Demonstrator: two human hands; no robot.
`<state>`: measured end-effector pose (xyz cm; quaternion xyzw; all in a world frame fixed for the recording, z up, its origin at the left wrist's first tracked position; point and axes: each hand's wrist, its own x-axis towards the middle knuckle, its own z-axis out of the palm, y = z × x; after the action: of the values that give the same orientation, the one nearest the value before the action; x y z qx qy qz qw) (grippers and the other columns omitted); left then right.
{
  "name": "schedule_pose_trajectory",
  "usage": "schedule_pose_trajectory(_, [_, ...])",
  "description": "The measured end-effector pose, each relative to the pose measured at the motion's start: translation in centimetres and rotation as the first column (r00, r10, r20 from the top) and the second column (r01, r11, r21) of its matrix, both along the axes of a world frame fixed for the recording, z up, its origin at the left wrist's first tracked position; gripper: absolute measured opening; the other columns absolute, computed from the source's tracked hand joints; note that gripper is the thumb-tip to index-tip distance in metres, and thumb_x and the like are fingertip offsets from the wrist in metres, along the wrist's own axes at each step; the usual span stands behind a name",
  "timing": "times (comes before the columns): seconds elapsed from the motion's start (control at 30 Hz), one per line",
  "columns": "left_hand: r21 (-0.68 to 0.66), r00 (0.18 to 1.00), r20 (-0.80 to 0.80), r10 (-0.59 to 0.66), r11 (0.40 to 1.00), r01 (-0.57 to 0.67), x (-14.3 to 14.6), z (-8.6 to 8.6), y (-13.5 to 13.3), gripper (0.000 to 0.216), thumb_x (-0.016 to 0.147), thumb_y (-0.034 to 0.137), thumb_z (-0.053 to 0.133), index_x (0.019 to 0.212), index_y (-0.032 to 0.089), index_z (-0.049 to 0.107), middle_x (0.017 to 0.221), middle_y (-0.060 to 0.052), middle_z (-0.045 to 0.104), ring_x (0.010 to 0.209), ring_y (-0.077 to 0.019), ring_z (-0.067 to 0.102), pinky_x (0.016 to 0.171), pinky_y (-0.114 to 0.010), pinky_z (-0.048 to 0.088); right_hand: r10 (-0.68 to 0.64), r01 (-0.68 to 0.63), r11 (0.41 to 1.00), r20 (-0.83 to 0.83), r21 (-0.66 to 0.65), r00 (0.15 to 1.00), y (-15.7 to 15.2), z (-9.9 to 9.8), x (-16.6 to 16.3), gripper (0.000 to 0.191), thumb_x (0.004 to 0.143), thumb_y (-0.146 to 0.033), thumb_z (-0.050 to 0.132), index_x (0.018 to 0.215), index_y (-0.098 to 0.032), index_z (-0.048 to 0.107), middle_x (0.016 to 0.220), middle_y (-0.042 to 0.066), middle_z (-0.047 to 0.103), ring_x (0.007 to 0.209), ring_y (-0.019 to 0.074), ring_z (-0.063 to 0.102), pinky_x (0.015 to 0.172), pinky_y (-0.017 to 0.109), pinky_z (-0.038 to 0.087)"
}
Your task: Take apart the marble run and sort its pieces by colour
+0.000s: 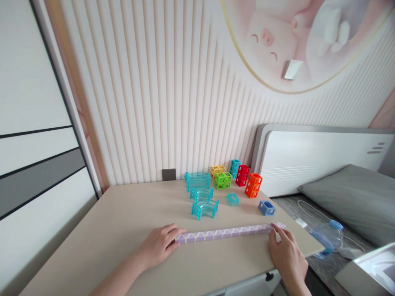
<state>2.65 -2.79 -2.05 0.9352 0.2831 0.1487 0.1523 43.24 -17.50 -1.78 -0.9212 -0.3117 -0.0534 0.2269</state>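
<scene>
A long, straight snake puzzle of lilac and white wedge segments lies across the front of the table, its right end slightly farther back. My left hand grips its left end between thumb and fingers. At the right end, my right hand pinches it, with a short tip sticking out past the fingers. Just behind the puzzle stand clear turquoise curved track pieces and a small turquoise ring-like piece. A blue open-frame block sits behind my right hand.
Towards the back are turquoise straight track and frame blocks in green, yellow, red, orange and teal. Right of the table are a bed with a grey pillow, a clear plastic bottle and a white box.
</scene>
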Motion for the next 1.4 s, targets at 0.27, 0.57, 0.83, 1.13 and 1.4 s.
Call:
schedule_pose_trajectory(0.27, [-0.047, 0.996, 0.001, 0.090, 0.995, -0.089, 0.3, 0.3, 0.2, 0.035, 0.089, 0.028, 0.066, 0.124, 0.031, 0.063, 0.115, -0.002, 0.070, 0.102, -0.0238, 0.069, 0.088, -0.031, 0.052, 0.032, -0.036, 0.998, 0.102, 0.041, 0.994, 0.1, -0.5, -0.5, 0.055, 0.097, -0.051, 0.031, 0.137, -0.028, 0.061, 0.138, 0.010, 0.059, 0.085, 0.0249, 0.072, 0.065, 0.035, 0.052])
schedule_pose_trajectory(0.57, [-0.110, 0.997, -0.041, 0.069, 0.991, -0.073, 0.3, 0.4, 0.4, 0.015, 0.095, 0.029, 0.058, 0.101, 0.028, 0.073, 0.091, 0.000, 0.069, 0.085, -0.0183, 0.069, 0.074, -0.024, 0.044, 0.227, -0.254, 0.952, 0.164, 0.168, 0.960, -0.5, -2.7, 0.2, 0.049, 0.094, -0.041, 0.035, 0.122, -0.023, 0.072, 0.116, 0.009, 0.075, 0.096, 0.0282, 0.073, 0.073, 0.035, 0.054])
schedule_pose_trajectory(0.83, [-0.254, 0.996, 0.005, 0.087, 0.964, -0.083, 1.2, 0.3, 0.7, 0.020, 0.089, 0.031, 0.066, 0.107, 0.028, 0.072, 0.090, 0.000, 0.069, 0.079, -0.0169, 0.065, 0.073, -0.024, 0.044, 0.274, -0.311, 0.914, 0.167, 0.263, 0.947, -0.4, -2.8, -0.5, 0.050, 0.094, -0.038, 0.038, 0.131, -0.018, 0.065, 0.094, 0.010, 0.078, 0.078, 0.0265, 0.074, 0.065, 0.035, 0.056])
schedule_pose_trajectory(1.13, [-0.195, 0.954, 0.236, 0.184, 0.971, -0.138, -1.1, 1.8, 4.2, 0.034, 0.100, 0.044, 0.045, 0.109, 0.023, 0.070, 0.092, -0.004, 0.071, 0.078, -0.0168, 0.064, 0.072, -0.026, 0.050, 0.843, -0.940, 0.314, 0.415, 0.136, 0.342, 6.3, 3.9, -13.8, 0.035, 0.097, -0.014, 0.044, 0.124, -0.023, 0.064, 0.090, 0.007, 0.071, 0.085, 0.0214, 0.066, 0.079, 0.033, 0.051])
schedule_pose_trajectory(1.4, [0.176, 0.842, 0.433, 0.320, 0.887, -0.428, -2.1, 1.7, 8.3, 0.032, 0.099, 0.030, 0.039, 0.112, 0.025, 0.068, 0.100, -0.007, 0.074, 0.088, -0.0204, 0.069, 0.085, -0.032, 0.056, 0.777, -0.997, 0.076, 0.625, 0.022, 0.074, 15.8, 6.3, -21.9, 0.027, 0.094, -0.012, 0.050, 0.110, -0.021, 0.069, 0.084, 0.005, 0.067, 0.080, 0.0206, 0.057, 0.076, 0.034, 0.042])
